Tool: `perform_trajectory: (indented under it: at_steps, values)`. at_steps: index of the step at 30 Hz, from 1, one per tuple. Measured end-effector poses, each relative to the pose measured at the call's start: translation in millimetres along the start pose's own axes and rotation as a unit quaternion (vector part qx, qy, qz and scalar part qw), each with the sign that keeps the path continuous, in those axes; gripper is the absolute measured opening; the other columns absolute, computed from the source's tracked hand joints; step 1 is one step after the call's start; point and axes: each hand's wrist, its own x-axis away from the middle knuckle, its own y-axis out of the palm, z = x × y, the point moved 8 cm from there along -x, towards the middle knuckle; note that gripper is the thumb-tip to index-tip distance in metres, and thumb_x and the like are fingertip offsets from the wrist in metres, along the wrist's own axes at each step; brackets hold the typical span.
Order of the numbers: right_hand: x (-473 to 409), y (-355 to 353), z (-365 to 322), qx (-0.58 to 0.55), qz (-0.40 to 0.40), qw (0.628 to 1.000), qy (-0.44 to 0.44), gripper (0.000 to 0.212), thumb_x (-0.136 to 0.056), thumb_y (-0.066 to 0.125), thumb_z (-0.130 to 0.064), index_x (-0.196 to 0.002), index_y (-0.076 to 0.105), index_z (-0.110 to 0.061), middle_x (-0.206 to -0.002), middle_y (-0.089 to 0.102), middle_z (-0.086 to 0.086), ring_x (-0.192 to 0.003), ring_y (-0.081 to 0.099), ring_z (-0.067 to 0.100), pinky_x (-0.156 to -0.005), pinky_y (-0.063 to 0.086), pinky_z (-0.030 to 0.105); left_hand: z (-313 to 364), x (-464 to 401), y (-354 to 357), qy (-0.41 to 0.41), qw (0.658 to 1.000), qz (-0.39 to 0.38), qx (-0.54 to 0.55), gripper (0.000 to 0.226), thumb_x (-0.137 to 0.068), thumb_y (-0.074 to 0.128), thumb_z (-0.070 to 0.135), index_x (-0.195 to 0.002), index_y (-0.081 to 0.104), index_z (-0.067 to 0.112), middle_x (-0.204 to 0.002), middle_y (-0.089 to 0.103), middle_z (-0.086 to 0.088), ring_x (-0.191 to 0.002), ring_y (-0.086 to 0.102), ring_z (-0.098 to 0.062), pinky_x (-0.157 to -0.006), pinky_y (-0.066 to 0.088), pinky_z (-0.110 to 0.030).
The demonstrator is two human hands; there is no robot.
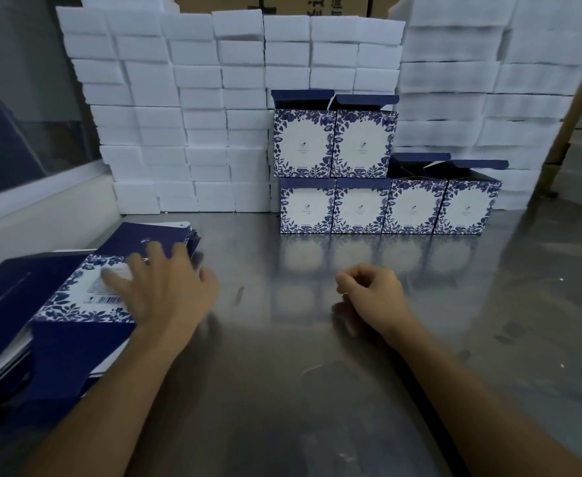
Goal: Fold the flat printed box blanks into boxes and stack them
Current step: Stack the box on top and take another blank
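Desk (282,373): grey metal, mostly bare in the middle.
Foam blocks (179,115): white wall at the back, behind everything.
Folded boxes (379,187): six are done, four in the lower row and two on top at the left; their lids stand open.
Flat blanks (52,321): a thick pile at the left edge, so much work is left.
Left hand (165,290): fingers spread apart, lying flat on the top blank, not gripping it yet.
Right hand (372,290): loosely curled and empty, over the desk.
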Motion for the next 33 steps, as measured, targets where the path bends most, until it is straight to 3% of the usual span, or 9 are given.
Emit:
perform_trajectory:
  at_steps: [2,5,13,17,21,24,29,31,33]
  values:
    - [-0.9,-2.4,3.0,-0.046,0.009,0.999,0.016,0.026,-0.092,0.068,-0.022,-0.067,0.070,-0.015,-0.071,0.074,0.005,-0.073,0.073,0.029,-0.083,0.058,0.051,-19.2,-4.1,9.8,-0.048,0.997,-0.054,-0.003,0.064,-0.089,0.052,0.050,-0.141,0.040,0.015,-0.149,0.034,-0.019,-0.135,0.032,-0.042,-0.106,0.029,-0.055]
    - [-0.1,-3.7,6.0,-0.073,0.013,0.997,0.024,0.027,-0.092,0.068,-0.022,-0.066,0.070,-0.016,-0.070,0.074,0.003,-0.068,0.073,0.029,-0.079,0.060,0.054,-33.8,-6.4,18.8,-0.073,0.993,-0.095,0.023,0.059,-0.090,0.056,0.040,-0.139,0.041,0.009,-0.142,0.039,-0.022,-0.128,0.042,-0.044,-0.103,0.034,-0.049]
    - [-1.3,-4.4,7.0,-0.081,0.018,0.996,0.026,0.024,-0.092,0.068,-0.021,-0.068,0.071,-0.016,-0.067,0.074,0.000,-0.074,0.073,0.028,-0.078,0.061,0.053,-35.9,-11.5,14.9,-0.072,0.992,-0.055,0.087,0.035,-0.096,0.051,0.028,-0.122,0.052,0.006,-0.125,0.053,-0.022,-0.110,0.055,-0.043,-0.090,0.039,-0.046]
    - [-2.5,-2.4,8.5,-0.083,0.014,0.996,0.027,0.025,-0.091,0.069,-0.022,-0.067,0.070,-0.016,-0.066,0.074,0.000,-0.072,0.073,0.027,-0.080,0.060,0.054,-30.8,-9.1,9.2,-0.054,0.996,-0.024,0.061,0.032,-0.088,0.064,0.011,-0.116,0.052,0.002,-0.113,0.058,-0.022,-0.101,0.058,-0.042,-0.075,0.040,-0.043]
    - [-3.1,-0.9,10.2,-0.081,0.009,0.996,0.029,0.027,-0.091,0.068,-0.023,-0.065,0.070,-0.018,-0.067,0.074,0.001,-0.069,0.072,0.029,-0.081,0.059,0.055,-22.6,-3.7,5.3,-0.014,1.000,0.017,0.015,0.036,-0.085,0.066,0.005,-0.119,0.056,0.004,-0.122,0.057,-0.018,-0.116,0.051,-0.037,-0.100,0.038,-0.052]
    - [-2.1,-0.9,7.3,-0.074,0.009,0.997,0.022,0.025,-0.092,0.068,-0.022,-0.068,0.070,-0.015,-0.066,0.073,0.001,-0.071,0.072,0.029,-0.081,0.059,0.054,-14.2,-1.2,-3.9,0.020,0.997,0.069,0.001,0.057,-0.085,0.066,0.005,-0.139,0.046,0.007,-0.144,0.046,-0.014,-0.136,0.037,-0.032,-0.118,0.012,-0.058]
    - [4.4,-0.1,-6.5,-0.072,-0.002,0.997,-0.002,0.023,-0.094,0.067,-0.016,-0.071,0.070,-0.012,-0.066,0.073,0.002,-0.072,0.072,0.025,-0.080,0.060,0.047,25.9,19.1,-29.1,0.120,0.982,0.143,0.030,0.082,-0.077,0.074,-0.001,-0.148,0.035,0.002,-0.155,0.033,-0.020,-0.147,0.021,-0.037,-0.120,0.003,-0.059]
    - [9.7,4.4,-20.1,-0.109,-0.029,0.993,-0.024,0.021,-0.095,0.066,-0.014,-0.074,0.070,-0.012,-0.069,0.072,0.006,-0.066,0.068,0.014,-0.072,0.057,0.034,53.7,36.2,-35.2,0.176,0.971,0.158,0.036,0.085,-0.072,0.078,-0.001,-0.147,0.039,0.001,-0.153,0.037,-0.021,-0.146,0.025,-0.039,-0.120,0.006,-0.060]
    - [16.2,12.6,-34.5,-0.179,-0.072,0.981,-0.021,0.015,-0.097,0.064,-0.019,-0.086,0.070,-0.011,-0.075,0.073,0.007,-0.064,0.067,0.007,-0.066,0.051,0.021,82.4,56.4,-41.0,0.244,0.951,0.184,0.041,0.076,-0.070,0.073,-0.007,-0.141,0.047,-0.002,-0.146,0.047,-0.023,-0.139,0.038,-0.042,-0.115,0.020,-0.064]
